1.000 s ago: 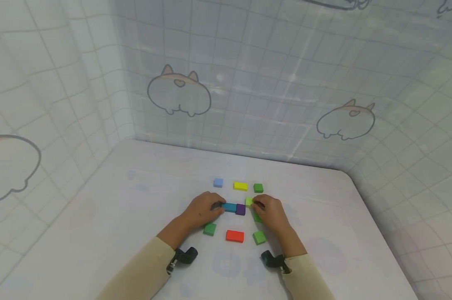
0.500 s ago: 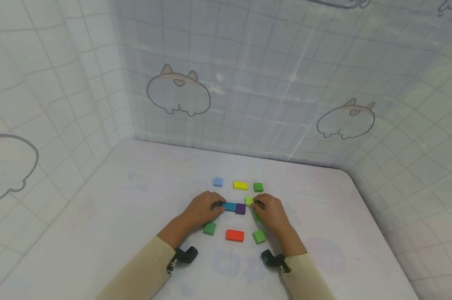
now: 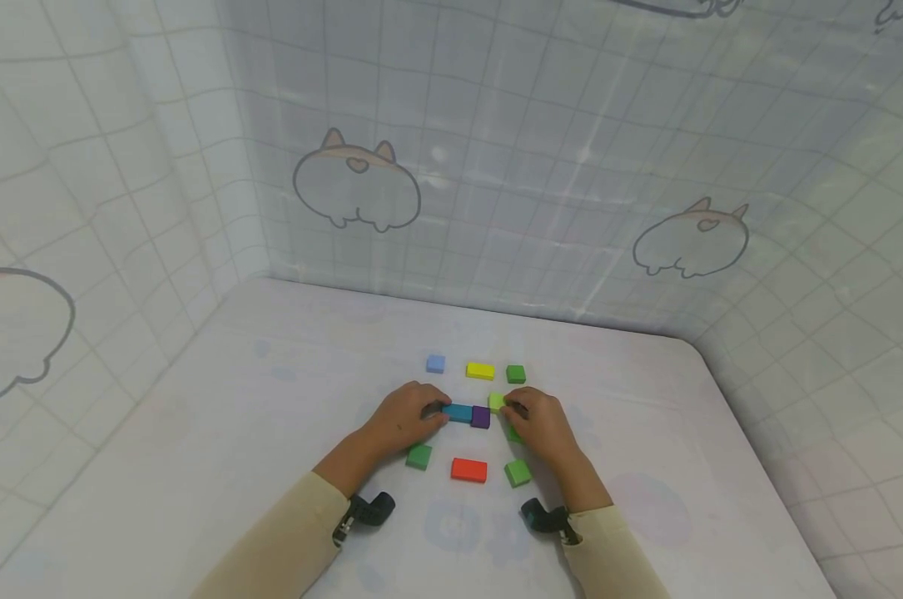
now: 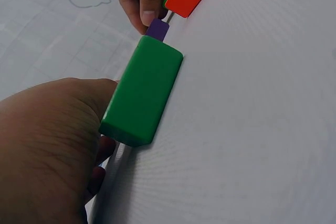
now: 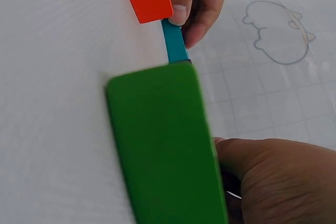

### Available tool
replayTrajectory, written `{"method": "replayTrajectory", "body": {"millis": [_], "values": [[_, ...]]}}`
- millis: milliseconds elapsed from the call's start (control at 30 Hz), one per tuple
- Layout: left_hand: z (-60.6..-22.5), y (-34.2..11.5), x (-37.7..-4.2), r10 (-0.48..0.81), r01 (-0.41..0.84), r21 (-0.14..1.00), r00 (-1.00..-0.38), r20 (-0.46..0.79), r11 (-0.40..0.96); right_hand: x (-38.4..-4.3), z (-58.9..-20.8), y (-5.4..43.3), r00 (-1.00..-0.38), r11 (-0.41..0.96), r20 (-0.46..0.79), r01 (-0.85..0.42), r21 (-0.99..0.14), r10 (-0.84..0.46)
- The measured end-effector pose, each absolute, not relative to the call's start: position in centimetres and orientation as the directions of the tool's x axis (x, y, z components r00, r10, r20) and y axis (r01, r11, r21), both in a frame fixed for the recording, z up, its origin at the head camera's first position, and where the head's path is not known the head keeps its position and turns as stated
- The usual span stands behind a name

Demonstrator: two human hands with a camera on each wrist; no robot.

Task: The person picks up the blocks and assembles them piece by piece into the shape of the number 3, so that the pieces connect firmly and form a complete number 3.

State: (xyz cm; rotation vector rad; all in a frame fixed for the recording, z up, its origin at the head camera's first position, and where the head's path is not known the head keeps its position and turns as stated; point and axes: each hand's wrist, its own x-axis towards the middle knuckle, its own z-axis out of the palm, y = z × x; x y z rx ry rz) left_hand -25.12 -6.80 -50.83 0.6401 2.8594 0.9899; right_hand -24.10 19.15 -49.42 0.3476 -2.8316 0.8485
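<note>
My left hand (image 3: 406, 418) pinches the left end of a teal block (image 3: 458, 413) between thumb and fingers. A dark purple block (image 3: 480, 418) sits end to end with the teal one, at its right. With curled fingertips, my right hand (image 3: 543, 423) holds a small lime-green block (image 3: 496, 403) by its right side, just behind and to the right of the purple block. Another green block (image 3: 514, 435) lies partly hidden beneath the right hand. In the right wrist view, the left thumb lies against the teal block (image 5: 175, 43).
Behind the hands stand a light blue block (image 3: 436, 363), a yellow block (image 3: 480, 371) and a dark green block (image 3: 516, 374). Nearer are a green block (image 3: 419, 457) by the left wrist, a red block (image 3: 469, 470) and a green block (image 3: 518, 472). Hanging grid-patterned sheets (image 3: 496, 208) border the table.
</note>
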Motion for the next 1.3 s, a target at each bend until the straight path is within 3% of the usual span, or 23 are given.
{"method": "replayTrajectory", "body": {"millis": [1300], "values": [[-50.76, -6.95, -25.11, 0.397, 0.371, 0.604, -0.913, 0.096, 0.706, -24.03, -49.35, 18.85, -0.967, 0.809, 0.191, -0.247, -0.534, -0.168]]}}
